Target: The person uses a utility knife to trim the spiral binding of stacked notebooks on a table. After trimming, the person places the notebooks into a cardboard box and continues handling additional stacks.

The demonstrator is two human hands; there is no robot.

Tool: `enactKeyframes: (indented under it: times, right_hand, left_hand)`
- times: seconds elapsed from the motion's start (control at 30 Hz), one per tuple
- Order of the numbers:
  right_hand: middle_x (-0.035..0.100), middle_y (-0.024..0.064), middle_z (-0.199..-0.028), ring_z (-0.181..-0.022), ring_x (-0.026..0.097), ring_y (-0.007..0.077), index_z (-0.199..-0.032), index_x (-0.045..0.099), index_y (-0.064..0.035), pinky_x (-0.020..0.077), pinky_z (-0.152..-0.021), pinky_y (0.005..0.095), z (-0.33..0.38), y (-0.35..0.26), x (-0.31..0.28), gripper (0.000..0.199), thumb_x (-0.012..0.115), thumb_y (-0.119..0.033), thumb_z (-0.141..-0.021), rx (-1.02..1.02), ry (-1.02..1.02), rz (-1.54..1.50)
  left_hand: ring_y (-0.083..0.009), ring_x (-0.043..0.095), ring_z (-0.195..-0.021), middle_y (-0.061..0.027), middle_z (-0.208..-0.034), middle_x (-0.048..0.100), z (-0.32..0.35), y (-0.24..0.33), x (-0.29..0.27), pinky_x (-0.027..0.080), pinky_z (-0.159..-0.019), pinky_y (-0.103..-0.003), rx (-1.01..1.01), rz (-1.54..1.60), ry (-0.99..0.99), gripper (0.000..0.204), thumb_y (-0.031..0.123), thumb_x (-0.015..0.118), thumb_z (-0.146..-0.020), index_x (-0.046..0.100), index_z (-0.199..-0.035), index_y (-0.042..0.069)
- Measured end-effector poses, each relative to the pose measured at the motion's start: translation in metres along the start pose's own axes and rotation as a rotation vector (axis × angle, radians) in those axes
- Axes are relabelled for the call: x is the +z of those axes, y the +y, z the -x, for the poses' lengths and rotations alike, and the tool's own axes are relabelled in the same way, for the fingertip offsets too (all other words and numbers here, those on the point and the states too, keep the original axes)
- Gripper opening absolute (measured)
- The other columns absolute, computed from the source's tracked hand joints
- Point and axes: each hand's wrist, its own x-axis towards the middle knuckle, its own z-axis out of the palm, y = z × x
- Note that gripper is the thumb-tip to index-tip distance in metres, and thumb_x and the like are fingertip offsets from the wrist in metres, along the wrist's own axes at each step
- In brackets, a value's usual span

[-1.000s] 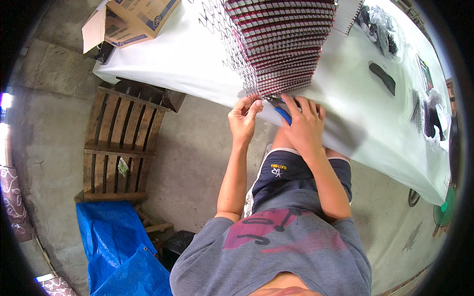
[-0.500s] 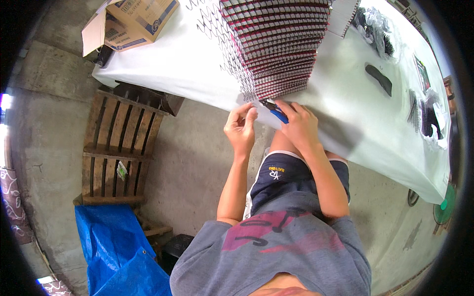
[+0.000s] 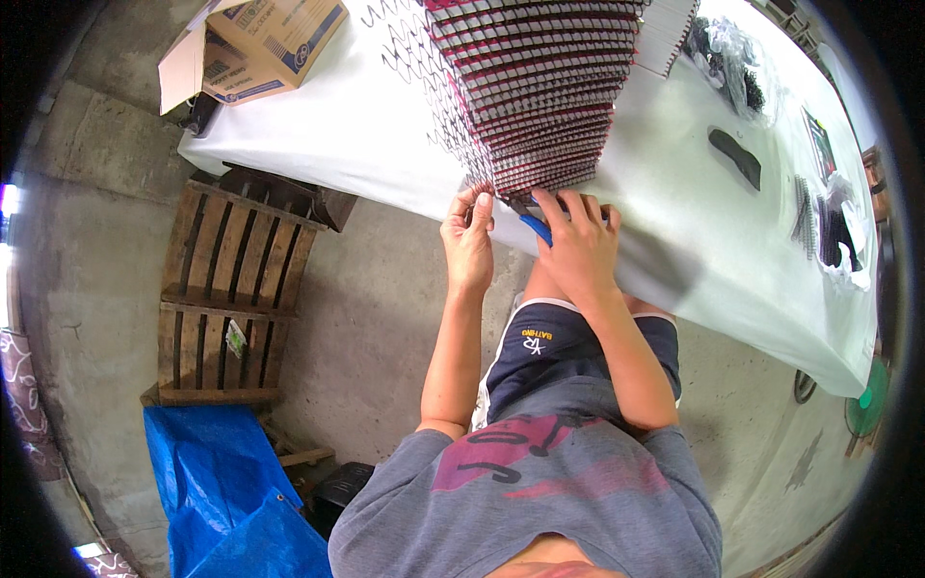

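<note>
A tall stack of spiral-bound pads (image 3: 540,101) stands at the table's near edge, striped with dark and red binding. Loose, wavy coil ends (image 3: 409,58) stick out along its left side. At the stack's near-left corner, my left hand (image 3: 468,241) is closed in a pinch by the coil ends; what lies between its fingertips is too small to make out. My right hand (image 3: 581,246) grips blue-handled pliers (image 3: 536,228), their dark jaws against the stack's near bottom edge. Its fingers partly cover the tool, and the jaw tips are hard to see.
A white cloth covers the table (image 3: 665,222). An open cardboard box (image 3: 270,48) sits at the far left. To the right lie a dark flat piece (image 3: 735,159) and plastic bags of black coils (image 3: 732,72). Wooden pallets (image 3: 226,289) and a blue tarp (image 3: 226,491) are left on the floor.
Both hands have shifted slightly up toward the stack's near corner. The pliers have turned a little, and the right hand's fingers are more spread over them.
</note>
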Motion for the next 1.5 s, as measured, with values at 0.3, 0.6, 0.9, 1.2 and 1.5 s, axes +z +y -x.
enactKeyframes:
  times: [0.3,0.6,0.9,1.2,1.5]
  right_hand:
    - [0.057,0.0028,-0.090,-0.088,0.057,0.0232,-0.112,0.058,-0.0193,0.0406,-0.078,0.0395,-0.001,-0.001,0.003,0.050,0.069,-0.011,-0.065,0.067,-0.153,-0.074]
    - [0.056,0.0005,-0.094,-0.094,0.055,0.0201,-0.112,0.058,-0.0200,0.0377,-0.087,0.0428,0.000,0.005,-0.009,0.050,0.072,-0.016,-0.064,0.004,0.004,-0.071]
    - [0.054,0.0005,-0.102,-0.098,0.052,0.0197,-0.112,0.058,-0.0182,0.0354,-0.084,0.0413,-0.008,-0.010,-0.011,0.047,0.071,-0.019,-0.067,0.026,-0.030,0.023]
    - [0.055,0.0018,-0.098,-0.093,0.055,0.0218,-0.110,0.058,-0.0175,0.0395,-0.078,0.0433,-0.008,-0.009,-0.013,0.043,0.070,-0.019,-0.068,0.059,-0.063,-0.056]
    - [0.061,0.0082,-0.095,-0.080,0.062,0.0315,-0.111,0.060,-0.0184,0.0495,-0.069,0.0421,-0.009,0.002,0.001,0.046,0.067,-0.011,-0.067,0.087,-0.137,-0.219]
  left_hand:
    - [-0.0046,0.040,-0.065,0.0037,-0.077,0.054,-0.002,-0.009,-0.002,0.034,-0.058,-0.019,0.112,-0.188,0.078,0.023,0.021,0.064,-0.087,0.063,-0.098,0.001]
    - [-0.0045,0.039,-0.066,0.0037,-0.078,0.053,0.000,-0.004,-0.005,0.033,-0.058,-0.019,0.084,-0.217,0.036,0.024,0.018,0.062,-0.088,0.061,-0.104,0.001]
    - [-0.0046,0.038,-0.066,0.0030,-0.081,0.054,0.001,-0.005,-0.006,0.034,-0.058,-0.019,0.097,-0.193,0.037,0.024,0.016,0.062,-0.087,0.061,-0.105,0.000]
    - [-0.0050,0.039,-0.066,0.0020,-0.083,0.056,0.001,-0.008,-0.006,0.034,-0.059,-0.019,0.092,-0.188,0.048,0.026,0.017,0.063,-0.087,0.061,-0.105,-0.001]
    - [-0.0073,0.043,-0.069,-0.0049,-0.093,0.058,0.001,-0.016,-0.007,0.037,-0.060,-0.021,0.130,-0.083,0.042,0.024,0.021,0.057,-0.091,0.057,-0.103,0.001]
